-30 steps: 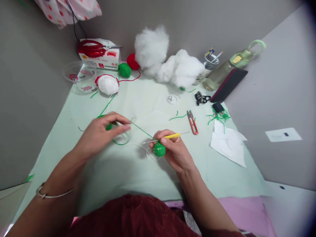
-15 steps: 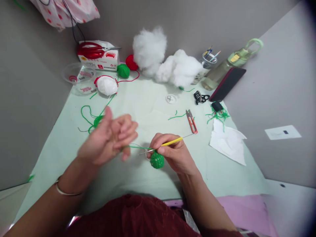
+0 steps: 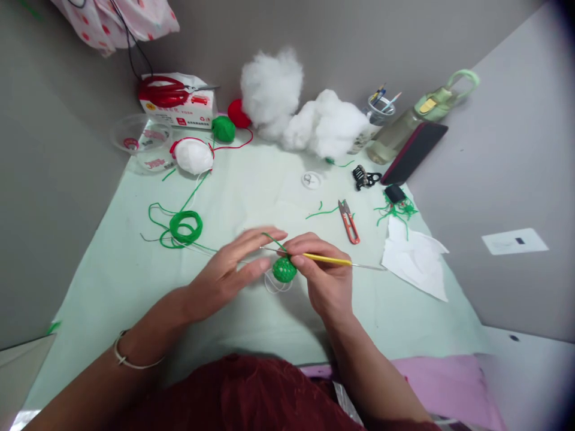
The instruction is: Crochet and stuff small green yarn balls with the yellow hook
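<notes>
My right hand (image 3: 324,269) pinches a crochet hook with a yellow handle (image 3: 327,259), its metal tip pointing left. Just below the fingers hangs a small round green crocheted piece (image 3: 284,270) with pale flecks. My left hand (image 3: 236,263) is beside it, fingers stretched out and thumb apart. Green yarn (image 3: 275,241) runs from the left fingers to the hook. A thin white strand (image 3: 277,287) loops under the crocheted piece. Left of the hands, a coil of green yarn (image 3: 185,227) lies on the table.
Orange thread snips (image 3: 349,222) lie right of centre, near white paper (image 3: 415,257). White stuffing (image 3: 323,123), a green yarn ball (image 3: 223,129), a red yarn ball (image 3: 238,114) and a white ball of yarn (image 3: 194,155) sit toward the back. A phone (image 3: 415,154) leans against a bottle (image 3: 399,129).
My left hand has swung right to beside the crocheted piece, its fingers now extended, uncovering the green coil. The crocheted piece has risen slightly, and the hook has shifted right.
</notes>
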The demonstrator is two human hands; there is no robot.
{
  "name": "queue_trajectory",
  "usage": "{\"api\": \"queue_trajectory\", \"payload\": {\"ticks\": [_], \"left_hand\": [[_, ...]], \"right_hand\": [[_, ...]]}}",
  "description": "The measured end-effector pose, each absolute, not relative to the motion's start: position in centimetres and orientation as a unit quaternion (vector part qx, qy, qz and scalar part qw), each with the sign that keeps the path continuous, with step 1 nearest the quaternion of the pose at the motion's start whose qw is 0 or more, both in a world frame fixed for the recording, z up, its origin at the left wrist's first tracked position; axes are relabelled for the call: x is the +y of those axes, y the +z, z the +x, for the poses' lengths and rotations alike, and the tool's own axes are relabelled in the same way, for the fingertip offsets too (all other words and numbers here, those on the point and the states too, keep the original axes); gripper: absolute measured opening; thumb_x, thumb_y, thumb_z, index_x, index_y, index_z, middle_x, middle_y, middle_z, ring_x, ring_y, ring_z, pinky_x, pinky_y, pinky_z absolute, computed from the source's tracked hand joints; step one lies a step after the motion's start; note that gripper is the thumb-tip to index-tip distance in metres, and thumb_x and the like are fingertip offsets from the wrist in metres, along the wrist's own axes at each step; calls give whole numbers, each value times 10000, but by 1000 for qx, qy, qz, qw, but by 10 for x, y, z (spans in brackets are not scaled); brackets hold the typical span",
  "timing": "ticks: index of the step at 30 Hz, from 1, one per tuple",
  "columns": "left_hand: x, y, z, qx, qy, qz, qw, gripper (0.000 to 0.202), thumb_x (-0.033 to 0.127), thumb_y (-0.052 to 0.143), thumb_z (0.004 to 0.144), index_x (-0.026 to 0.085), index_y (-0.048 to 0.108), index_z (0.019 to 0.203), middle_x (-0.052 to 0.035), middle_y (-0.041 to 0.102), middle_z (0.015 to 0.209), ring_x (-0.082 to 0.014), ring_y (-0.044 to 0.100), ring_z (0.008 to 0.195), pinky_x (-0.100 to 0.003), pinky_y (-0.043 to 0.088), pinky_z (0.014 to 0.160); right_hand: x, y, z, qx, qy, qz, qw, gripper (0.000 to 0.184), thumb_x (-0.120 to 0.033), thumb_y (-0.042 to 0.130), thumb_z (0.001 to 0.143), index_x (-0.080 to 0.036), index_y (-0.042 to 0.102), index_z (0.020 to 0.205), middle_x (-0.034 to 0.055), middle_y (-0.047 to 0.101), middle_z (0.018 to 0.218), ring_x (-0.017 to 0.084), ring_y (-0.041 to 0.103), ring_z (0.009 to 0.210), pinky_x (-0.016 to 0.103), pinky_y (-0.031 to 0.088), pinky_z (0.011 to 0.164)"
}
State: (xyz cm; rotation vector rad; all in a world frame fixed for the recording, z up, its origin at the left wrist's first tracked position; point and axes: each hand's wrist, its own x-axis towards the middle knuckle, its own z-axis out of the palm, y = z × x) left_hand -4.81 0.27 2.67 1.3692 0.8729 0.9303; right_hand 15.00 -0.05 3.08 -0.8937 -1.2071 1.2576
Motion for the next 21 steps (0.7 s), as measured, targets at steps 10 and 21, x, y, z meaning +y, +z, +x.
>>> {"api": "queue_trajectory", "payload": {"ticks": [10, 21], "left_hand": [[-2, 26, -32, 329, 408, 355, 774, 461, 272, 806, 867, 253, 734, 1321, -79, 744, 1174, -198, 670, 992, -305, 535, 878], [-9, 13, -29, 309, 392, 344, 795, 665, 204, 864, 801, 297, 648, 1423, -60, 721, 1141, -228, 649, 1118, -348, 525, 969]], "right_hand": [[-2, 31, 152, -621, 404, -407, 534, 198, -215, 772, 907, -370, 842, 1009, 13, 828, 947, 232, 723, 921, 428, 564, 861], [-1, 32, 149, -523, 519, -415, 534, 138, -180, 806, 851, -298, 860, 897, 16, 790, 813, 166, 692, 718, 327, 599, 696]]}}
